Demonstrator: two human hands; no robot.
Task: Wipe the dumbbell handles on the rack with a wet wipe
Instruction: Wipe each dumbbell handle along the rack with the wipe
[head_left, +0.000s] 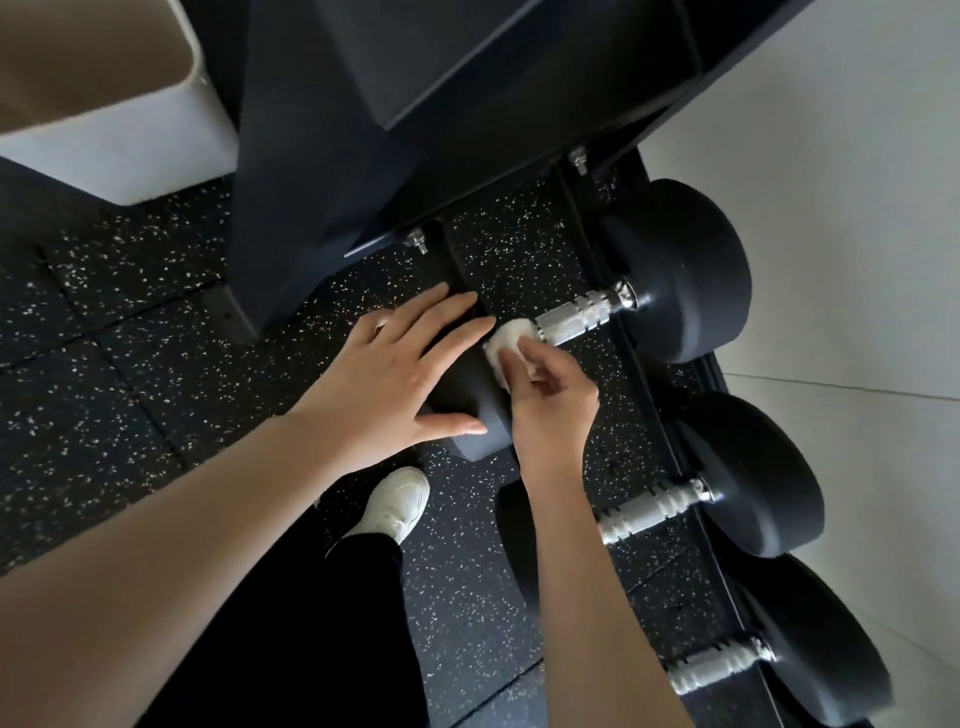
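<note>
Our left hand (395, 374) lies flat at centre frame, fingers straight and spread over the near black head (475, 415) of the uppermost dumbbell. Just right of it, our right hand (550, 400) pinches a bunched white wet wipe (511, 338) against the near end of that dumbbell's knurled handle (576, 317). Two more dumbbell handles (649, 512) sit lower right on the rack (311, 182). A white shoe (397, 504) stands on the speckled floor (156, 322) below.

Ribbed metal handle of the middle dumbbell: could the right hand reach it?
Probably yes: that ribbed metal handle lies uncovered near the right hand, which pinches the white wipe; nothing blocks it.
</note>
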